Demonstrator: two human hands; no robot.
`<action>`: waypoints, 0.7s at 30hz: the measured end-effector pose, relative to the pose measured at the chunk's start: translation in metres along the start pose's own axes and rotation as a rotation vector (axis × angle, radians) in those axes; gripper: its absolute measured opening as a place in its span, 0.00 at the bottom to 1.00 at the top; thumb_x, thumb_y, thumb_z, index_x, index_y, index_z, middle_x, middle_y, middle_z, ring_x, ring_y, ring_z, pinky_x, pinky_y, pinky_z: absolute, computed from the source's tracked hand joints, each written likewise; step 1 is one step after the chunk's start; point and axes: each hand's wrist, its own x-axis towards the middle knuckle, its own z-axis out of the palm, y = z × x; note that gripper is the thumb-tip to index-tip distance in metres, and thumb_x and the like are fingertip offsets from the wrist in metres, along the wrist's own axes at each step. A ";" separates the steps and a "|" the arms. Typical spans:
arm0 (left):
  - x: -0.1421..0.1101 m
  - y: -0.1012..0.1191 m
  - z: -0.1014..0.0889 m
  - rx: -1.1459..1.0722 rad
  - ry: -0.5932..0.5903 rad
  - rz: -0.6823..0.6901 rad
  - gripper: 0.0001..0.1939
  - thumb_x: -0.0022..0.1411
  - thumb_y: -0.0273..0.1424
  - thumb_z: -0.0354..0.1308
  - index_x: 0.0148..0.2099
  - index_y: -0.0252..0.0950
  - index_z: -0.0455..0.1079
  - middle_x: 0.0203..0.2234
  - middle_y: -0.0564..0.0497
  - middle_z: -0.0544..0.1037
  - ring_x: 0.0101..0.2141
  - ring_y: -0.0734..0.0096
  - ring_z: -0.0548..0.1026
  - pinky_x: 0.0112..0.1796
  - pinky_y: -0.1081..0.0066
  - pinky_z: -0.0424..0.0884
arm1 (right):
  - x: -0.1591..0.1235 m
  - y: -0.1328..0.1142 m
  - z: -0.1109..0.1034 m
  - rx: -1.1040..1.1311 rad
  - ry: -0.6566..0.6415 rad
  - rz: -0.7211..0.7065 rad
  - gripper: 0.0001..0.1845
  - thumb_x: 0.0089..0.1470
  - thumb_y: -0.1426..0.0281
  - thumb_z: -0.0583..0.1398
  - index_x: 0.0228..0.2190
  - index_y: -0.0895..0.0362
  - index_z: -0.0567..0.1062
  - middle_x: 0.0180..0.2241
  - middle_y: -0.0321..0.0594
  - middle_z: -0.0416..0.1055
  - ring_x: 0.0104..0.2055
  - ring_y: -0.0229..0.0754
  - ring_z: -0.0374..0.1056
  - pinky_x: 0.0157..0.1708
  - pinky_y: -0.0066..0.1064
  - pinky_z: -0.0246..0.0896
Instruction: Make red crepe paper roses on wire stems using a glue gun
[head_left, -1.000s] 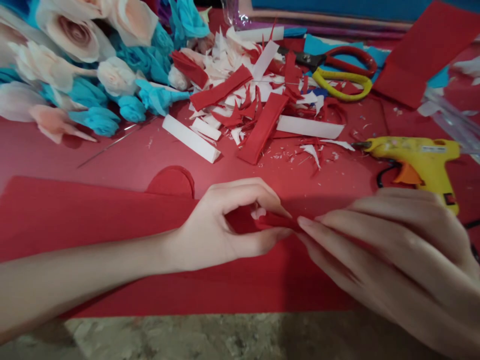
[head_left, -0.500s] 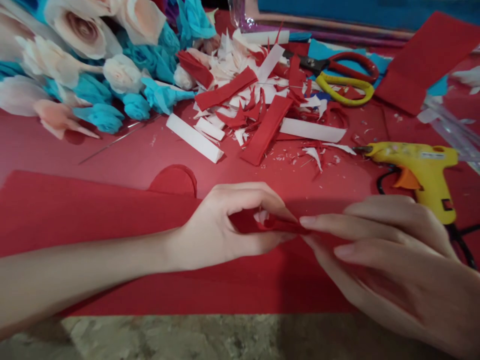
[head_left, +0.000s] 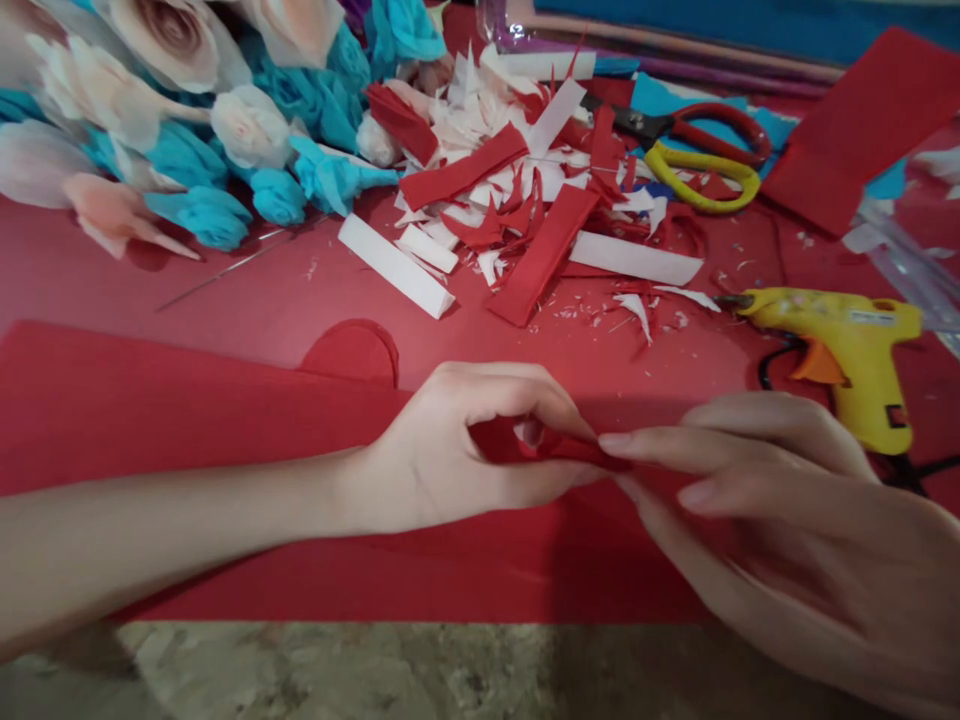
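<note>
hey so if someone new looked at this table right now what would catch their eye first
Probably the heap of bright blue and pale peach flowers at the upper left, vivid against the red tabletop. Next might come the yellow glue gun on the right and the red-and-yellow-handled scissors farther back. Low in the middle, the left hand and right hand pinch a small red piece between them.
</note>
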 end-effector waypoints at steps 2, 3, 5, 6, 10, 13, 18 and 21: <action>0.000 0.000 0.000 -0.008 -0.005 -0.005 0.04 0.52 0.23 0.61 0.32 0.32 0.69 0.26 0.50 0.76 0.28 0.74 0.74 0.29 0.77 0.72 | 0.002 -0.002 0.000 0.018 -0.002 -0.003 0.05 0.53 0.75 0.57 0.28 0.54 0.64 0.34 0.34 0.73 0.37 0.34 0.64 0.34 0.25 0.63; -0.001 0.000 0.000 -0.014 -0.007 -0.006 0.04 0.52 0.23 0.61 0.32 0.31 0.69 0.26 0.50 0.76 0.28 0.74 0.74 0.29 0.77 0.72 | 0.002 -0.003 0.000 0.022 -0.007 0.011 0.05 0.53 0.75 0.56 0.28 0.54 0.64 0.34 0.33 0.73 0.37 0.34 0.64 0.33 0.24 0.63; 0.000 0.000 0.000 -0.024 -0.012 -0.010 0.04 0.52 0.23 0.61 0.32 0.32 0.69 0.27 0.50 0.76 0.29 0.74 0.75 0.30 0.76 0.72 | 0.003 -0.004 0.001 0.024 -0.004 0.040 0.04 0.53 0.73 0.56 0.28 0.54 0.64 0.33 0.33 0.72 0.38 0.34 0.63 0.32 0.24 0.63; 0.000 0.000 0.000 -0.028 -0.015 -0.013 0.04 0.52 0.23 0.61 0.32 0.32 0.69 0.27 0.50 0.76 0.29 0.74 0.75 0.30 0.76 0.72 | 0.004 -0.005 0.001 0.020 -0.005 0.057 0.04 0.54 0.73 0.55 0.28 0.54 0.64 0.33 0.33 0.72 0.38 0.34 0.63 0.32 0.24 0.63; 0.001 0.000 0.000 -0.034 -0.023 -0.020 0.03 0.52 0.24 0.61 0.32 0.32 0.69 0.26 0.49 0.76 0.28 0.73 0.75 0.29 0.75 0.72 | 0.002 -0.004 0.004 0.008 -0.002 0.063 0.05 0.53 0.73 0.55 0.28 0.53 0.63 0.33 0.32 0.72 0.36 0.35 0.63 0.30 0.25 0.64; 0.000 0.000 0.000 -0.046 -0.025 -0.026 0.03 0.53 0.24 0.61 0.32 0.32 0.69 0.27 0.49 0.76 0.29 0.73 0.75 0.30 0.75 0.72 | 0.001 -0.003 0.005 0.004 0.003 0.079 0.05 0.52 0.75 0.55 0.29 0.52 0.63 0.32 0.32 0.72 0.36 0.35 0.63 0.31 0.26 0.64; 0.000 0.001 0.000 -0.052 -0.040 -0.026 0.02 0.53 0.23 0.60 0.32 0.30 0.69 0.27 0.49 0.76 0.29 0.73 0.75 0.31 0.75 0.73 | 0.004 -0.003 0.004 0.045 0.028 -0.005 0.07 0.50 0.78 0.56 0.30 0.54 0.64 0.32 0.33 0.71 0.36 0.34 0.63 0.35 0.23 0.65; 0.000 0.002 0.000 -0.036 -0.045 -0.048 0.03 0.53 0.23 0.60 0.32 0.29 0.70 0.27 0.49 0.76 0.29 0.75 0.75 0.31 0.76 0.72 | 0.008 -0.003 0.001 0.045 0.003 -0.047 0.13 0.45 0.84 0.56 0.30 0.55 0.65 0.31 0.33 0.72 0.35 0.33 0.64 0.36 0.20 0.65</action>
